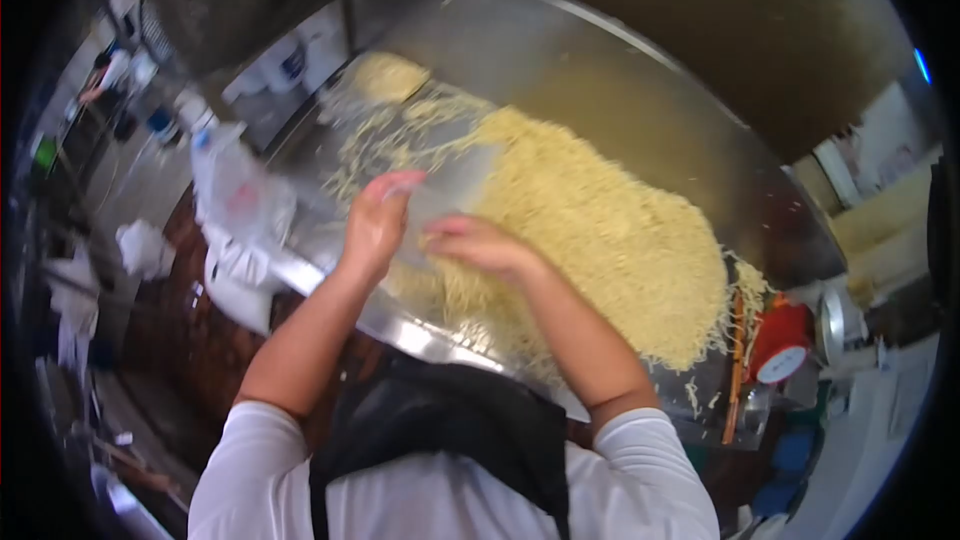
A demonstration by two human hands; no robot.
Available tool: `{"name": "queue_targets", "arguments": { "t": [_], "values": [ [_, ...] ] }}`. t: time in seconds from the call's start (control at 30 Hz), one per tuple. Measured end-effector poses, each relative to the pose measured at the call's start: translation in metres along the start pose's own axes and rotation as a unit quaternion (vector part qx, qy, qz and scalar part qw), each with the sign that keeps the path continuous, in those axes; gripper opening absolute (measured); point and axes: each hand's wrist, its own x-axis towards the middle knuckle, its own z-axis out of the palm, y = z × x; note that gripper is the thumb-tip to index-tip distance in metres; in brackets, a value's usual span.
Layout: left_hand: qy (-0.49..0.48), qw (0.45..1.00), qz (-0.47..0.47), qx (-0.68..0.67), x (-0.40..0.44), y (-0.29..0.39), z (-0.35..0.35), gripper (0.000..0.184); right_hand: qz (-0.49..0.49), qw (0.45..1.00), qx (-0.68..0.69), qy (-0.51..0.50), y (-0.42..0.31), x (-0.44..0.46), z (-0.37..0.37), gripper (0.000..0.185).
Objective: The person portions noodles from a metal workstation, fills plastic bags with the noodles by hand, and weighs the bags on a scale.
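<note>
A large heap of pale yellow noodles (610, 240) covers much of the metal table (420, 335). My left hand (378, 225) is raised over the near left part of the table, its fingers bent inward. Something whitish and thin shows at its fingertips, too blurred to name. Facing it from the right, my right hand (485, 245) is held just above the heap's left edge, fingers curled, with a small yellow bit of noodle at the tips. Loose noodle strands (400, 140) lie scattered beyond my left hand, near a rounded yellowish clump (390, 77) at the far left.
Clear plastic bags (235, 185) hang at the table's left edge. Along the right end lie orange-brown sticks (736, 370), beside a red container (782, 340) and a round metal pan (840, 325). A raised metal rim (620, 30) runs along the far side.
</note>
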Motion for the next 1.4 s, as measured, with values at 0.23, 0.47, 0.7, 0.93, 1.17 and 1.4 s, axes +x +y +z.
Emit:
{"name": "queue_targets", "arguments": {
  "t": [0.23,0.47,0.7,0.93,1.17,1.4],
  "values": [
    [-0.010,0.986,-0.111,-0.123,-0.032,0.038,-0.025,0.022,-0.062,0.906,-0.399,0.125,0.041,-0.022,-0.016,0.096],
    [0.027,0.986,-0.075,-0.147,-0.037,0.054,-0.064,0.020,-0.006,0.822,-0.555,0.126,0.109,0.002,-0.007,0.058],
    [-0.116,0.977,-0.077,-0.158,-0.039,-0.004,-0.099,0.026,-0.030,0.931,-0.192,0.309,0.102,-0.005,-0.019,0.028],
    [-0.285,0.955,0.061,0.059,-0.030,-0.043,0.001,0.051,-0.251,0.953,0.040,0.167,-0.028,-0.021,0.047,0.022],
    [-0.181,0.983,-0.018,0.015,-0.032,-0.041,0.022,0.047,-0.202,0.966,0.034,0.157,-0.016,-0.016,0.003,0.030],
    [-0.095,0.985,-0.084,-0.118,-0.035,0.026,-0.001,0.035,-0.065,0.876,-0.440,0.186,0.040,-0.071,-0.015,0.037]
  ]
}}
